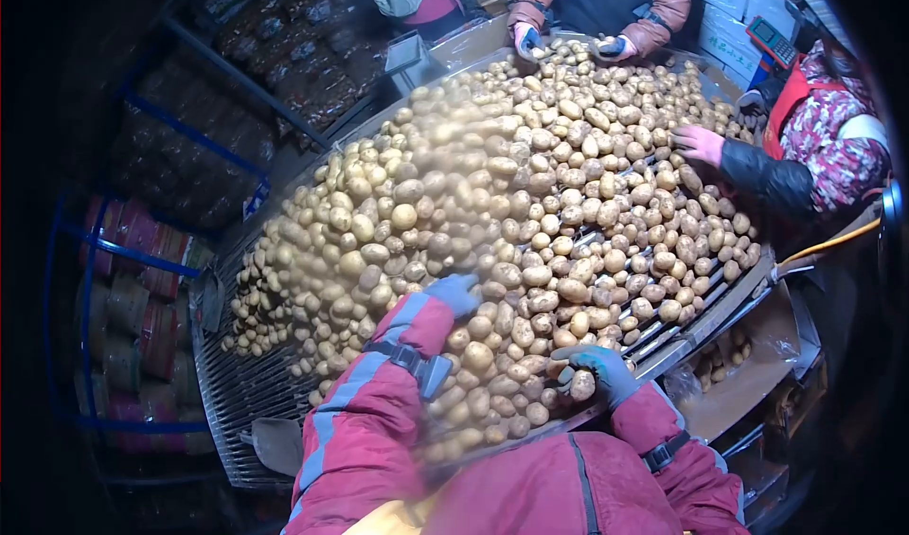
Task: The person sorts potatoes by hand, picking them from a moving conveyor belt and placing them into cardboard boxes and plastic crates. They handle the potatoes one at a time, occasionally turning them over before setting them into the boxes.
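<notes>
In the head view, the potatoes (572, 291) lie in a broad heap over a slatted bench (705, 319). Each should be light enough for one hand, firm and stiff, yet liable to bruise if dropped; the rounded skins look apt to roll, with dusty patches that probably give a glove some grip. The best hold seems to be around the widest part, fingers on one side and thumb opposite. The right hand (614, 372), in a blue-green glove, is curled around a single potato (581, 385) at the near edge. The left hand (454, 294), gloved in blue, lies among the potatoes, too blurred to tell whether it grasps one. Skins range from pale yellow to earthy brown, shapes from nearly round to oblong. The bench has narrow parallel bars, metallic-looking at the left, and a straight, hard rim. Across the heap, a co-worker's pink glove (699, 144) looks softer and pliable, beside a dark, shiny sleeve (765, 171).
</notes>
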`<state>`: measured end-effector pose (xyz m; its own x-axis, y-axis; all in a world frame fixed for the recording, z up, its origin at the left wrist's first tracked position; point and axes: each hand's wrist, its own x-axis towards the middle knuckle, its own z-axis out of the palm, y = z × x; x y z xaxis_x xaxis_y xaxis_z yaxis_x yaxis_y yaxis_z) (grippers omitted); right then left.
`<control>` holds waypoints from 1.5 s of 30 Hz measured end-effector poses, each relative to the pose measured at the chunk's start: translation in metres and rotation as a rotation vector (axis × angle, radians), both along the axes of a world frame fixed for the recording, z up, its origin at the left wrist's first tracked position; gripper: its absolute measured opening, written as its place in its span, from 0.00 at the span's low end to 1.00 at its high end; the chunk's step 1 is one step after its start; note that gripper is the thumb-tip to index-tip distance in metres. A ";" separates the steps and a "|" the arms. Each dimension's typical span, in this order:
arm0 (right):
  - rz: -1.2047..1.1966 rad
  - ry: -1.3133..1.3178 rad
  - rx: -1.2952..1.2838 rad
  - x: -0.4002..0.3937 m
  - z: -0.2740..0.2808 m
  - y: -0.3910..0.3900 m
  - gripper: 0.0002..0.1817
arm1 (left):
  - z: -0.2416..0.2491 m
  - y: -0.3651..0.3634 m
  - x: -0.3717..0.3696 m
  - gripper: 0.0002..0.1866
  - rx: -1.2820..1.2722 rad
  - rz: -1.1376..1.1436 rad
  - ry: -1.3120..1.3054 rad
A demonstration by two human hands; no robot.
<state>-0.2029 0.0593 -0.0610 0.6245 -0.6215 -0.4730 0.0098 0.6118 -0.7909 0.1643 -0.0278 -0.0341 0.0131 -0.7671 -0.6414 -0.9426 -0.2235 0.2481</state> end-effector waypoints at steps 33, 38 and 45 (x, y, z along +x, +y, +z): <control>-0.113 -0.092 0.156 0.028 0.080 0.011 0.18 | 0.054 0.114 -0.120 0.29 -0.051 0.540 1.266; -0.210 -0.150 0.143 -0.003 0.043 0.024 0.18 | 0.063 0.109 -0.156 0.24 -0.009 0.501 1.185; -0.502 -0.131 0.175 -0.070 0.050 0.047 0.20 | 0.058 0.094 -0.207 0.21 0.034 0.476 1.074</control>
